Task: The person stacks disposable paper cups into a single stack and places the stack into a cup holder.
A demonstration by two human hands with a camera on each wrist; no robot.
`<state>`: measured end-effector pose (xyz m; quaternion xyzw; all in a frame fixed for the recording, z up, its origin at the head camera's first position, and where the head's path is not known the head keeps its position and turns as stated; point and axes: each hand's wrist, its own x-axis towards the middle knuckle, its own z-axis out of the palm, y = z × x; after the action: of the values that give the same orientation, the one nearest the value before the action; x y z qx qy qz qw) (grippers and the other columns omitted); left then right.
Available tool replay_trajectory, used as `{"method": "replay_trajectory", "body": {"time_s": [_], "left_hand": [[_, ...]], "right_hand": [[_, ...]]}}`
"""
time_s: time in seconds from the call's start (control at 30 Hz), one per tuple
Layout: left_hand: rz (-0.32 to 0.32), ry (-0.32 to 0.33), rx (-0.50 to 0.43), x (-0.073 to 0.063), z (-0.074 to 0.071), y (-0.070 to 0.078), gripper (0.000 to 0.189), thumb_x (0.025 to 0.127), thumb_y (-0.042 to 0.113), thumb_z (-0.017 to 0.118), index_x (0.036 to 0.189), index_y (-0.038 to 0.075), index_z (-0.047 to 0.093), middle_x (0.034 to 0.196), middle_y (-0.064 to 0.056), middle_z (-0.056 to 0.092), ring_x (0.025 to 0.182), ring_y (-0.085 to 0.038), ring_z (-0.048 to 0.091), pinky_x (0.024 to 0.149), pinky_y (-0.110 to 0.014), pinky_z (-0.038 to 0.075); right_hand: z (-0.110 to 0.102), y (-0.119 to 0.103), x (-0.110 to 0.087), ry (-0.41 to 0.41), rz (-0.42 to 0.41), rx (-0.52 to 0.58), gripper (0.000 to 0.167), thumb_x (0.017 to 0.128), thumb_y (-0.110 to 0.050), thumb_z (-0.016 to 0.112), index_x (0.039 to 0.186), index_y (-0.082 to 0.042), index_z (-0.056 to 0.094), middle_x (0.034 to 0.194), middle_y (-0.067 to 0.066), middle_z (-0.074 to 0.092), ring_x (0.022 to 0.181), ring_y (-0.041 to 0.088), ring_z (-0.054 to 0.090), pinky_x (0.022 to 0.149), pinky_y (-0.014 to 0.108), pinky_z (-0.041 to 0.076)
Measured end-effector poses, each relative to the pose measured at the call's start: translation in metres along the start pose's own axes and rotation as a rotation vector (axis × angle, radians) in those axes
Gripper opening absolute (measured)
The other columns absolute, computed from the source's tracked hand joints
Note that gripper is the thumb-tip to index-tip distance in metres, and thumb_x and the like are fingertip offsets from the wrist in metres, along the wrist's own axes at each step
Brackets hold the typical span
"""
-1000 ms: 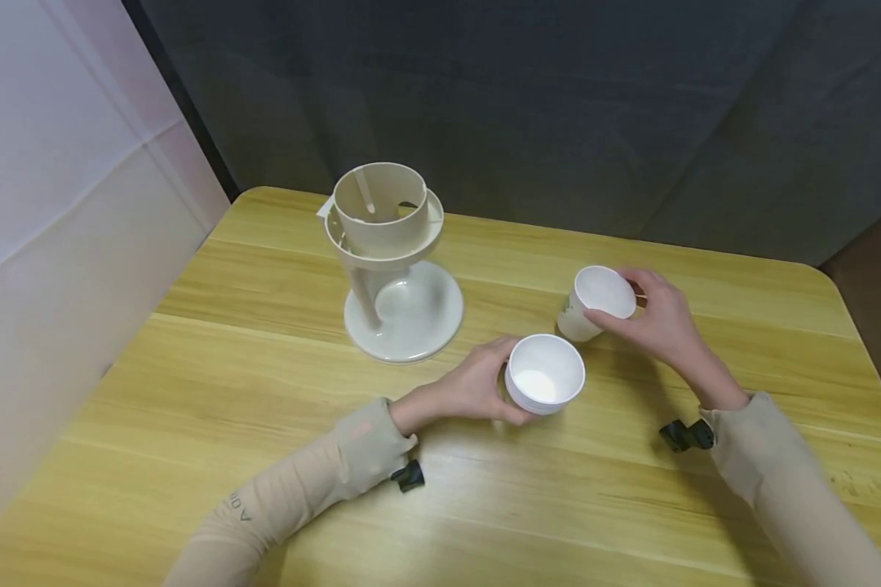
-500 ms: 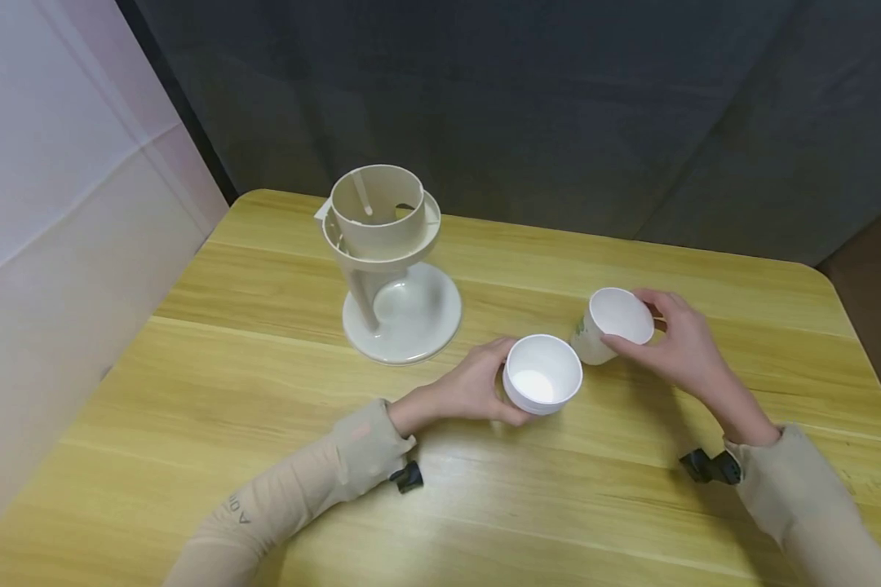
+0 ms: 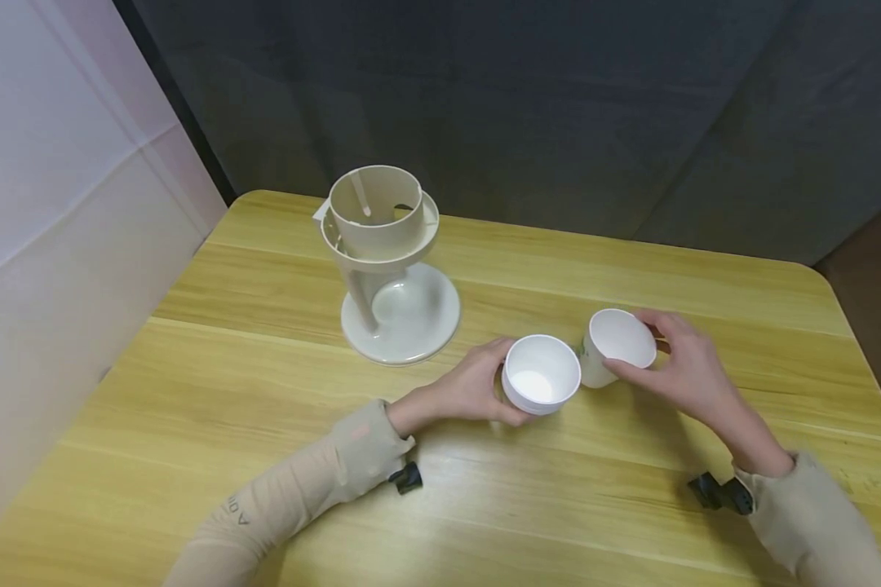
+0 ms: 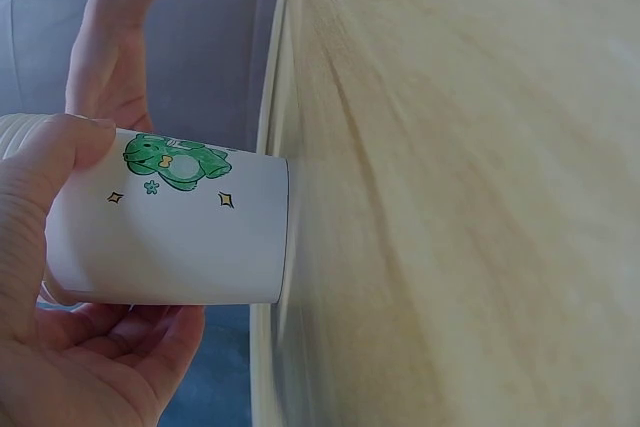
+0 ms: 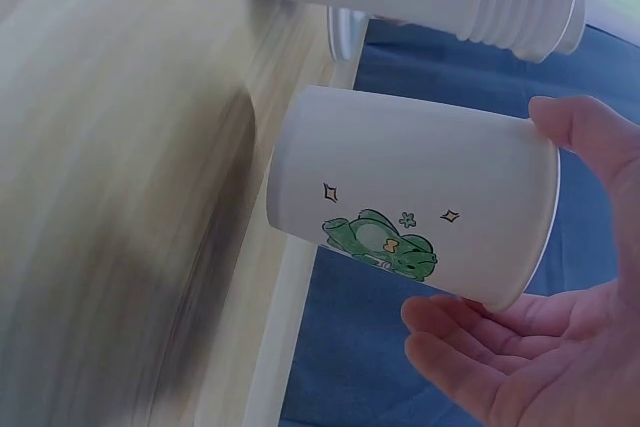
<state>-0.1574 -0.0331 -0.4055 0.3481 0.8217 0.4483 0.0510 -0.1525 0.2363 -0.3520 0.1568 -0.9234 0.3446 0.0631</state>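
My left hand (image 3: 477,383) grips a stack of nested white paper cups (image 3: 540,375) by its side. Several stacked rims show in the right wrist view, and a green cartoon animal (image 4: 178,161) is printed on the outer cup in the left wrist view. The stack stands on the table, upright. Just to its right, my right hand (image 3: 686,367) pinches a single white paper cup (image 5: 415,187) near its rim, between thumb and fingers. This cup bears the same green print and tilts slightly; whether its base touches the table I cannot tell.
A cream-coloured stand (image 3: 378,220) with an open ring-shaped top and a round base (image 3: 404,326) is at the back left of the wooden table (image 3: 484,505). A dark curtain (image 3: 521,106) hangs behind the table, and a pale wall (image 3: 59,204) is at the left.
My right hand has brought the single cup toward me and slightly right, to beside the stack. My left hand and the stack have stayed almost in place.
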Motion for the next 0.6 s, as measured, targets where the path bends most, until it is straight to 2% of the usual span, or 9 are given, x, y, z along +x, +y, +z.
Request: {"method": "replay_trajectory", "body": {"time_s": [0.1, 0.2, 0.37, 0.6], "left_hand": [[-0.005, -0.005, -0.008, 0.0, 0.0, 0.0, 0.079, 0.059, 0.018, 0.086, 0.127, -0.001, 0.049, 0.116, -0.012, 0.058, 0.108, -0.02, 0.055, 0.096, -0.026, 0.042], [-0.004, -0.006, -0.01, 0.0, 0.0, -0.001, 0.079, 0.059, 0.018, 0.086, 0.126, -0.001, 0.049, 0.116, -0.012, 0.058, 0.108, -0.02, 0.055, 0.096, -0.026, 0.042], [-0.001, -0.002, -0.012, 0.0, 0.0, -0.002, 0.079, 0.059, 0.017, 0.087, 0.126, -0.001, 0.05, 0.116, -0.011, 0.059, 0.108, -0.02, 0.055, 0.096, -0.027, 0.042], [-0.003, -0.002, -0.018, 0.001, 0.001, -0.003, 0.079, 0.059, 0.017, 0.087, 0.126, -0.001, 0.05, 0.117, -0.012, 0.058, 0.108, -0.02, 0.055, 0.096, -0.027, 0.042]], "right_hand": [[-0.001, -0.001, -0.006, -0.008, 0.002, 0.01, 0.059, 0.07, -0.019, 0.082, 0.117, 0.006, 0.056, 0.107, 0.019, 0.059, 0.095, 0.03, 0.056, 0.08, 0.016, 0.049], [-0.001, -0.003, -0.012, -0.016, 0.004, 0.017, 0.059, 0.07, -0.019, 0.082, 0.117, 0.006, 0.055, 0.107, 0.018, 0.058, 0.096, 0.03, 0.056, 0.077, -0.001, 0.036], [-0.007, -0.01, -0.02, -0.009, -0.001, 0.026, 0.061, 0.068, -0.018, 0.083, 0.118, 0.006, 0.055, 0.108, 0.018, 0.057, 0.096, 0.026, 0.054, 0.078, -0.001, 0.035], [-0.023, -0.02, -0.028, 0.025, -0.026, 0.061, 0.063, 0.064, -0.01, 0.085, 0.119, 0.003, 0.056, 0.108, 0.015, 0.059, 0.092, -0.003, 0.047, 0.08, 0.002, 0.037]]}}
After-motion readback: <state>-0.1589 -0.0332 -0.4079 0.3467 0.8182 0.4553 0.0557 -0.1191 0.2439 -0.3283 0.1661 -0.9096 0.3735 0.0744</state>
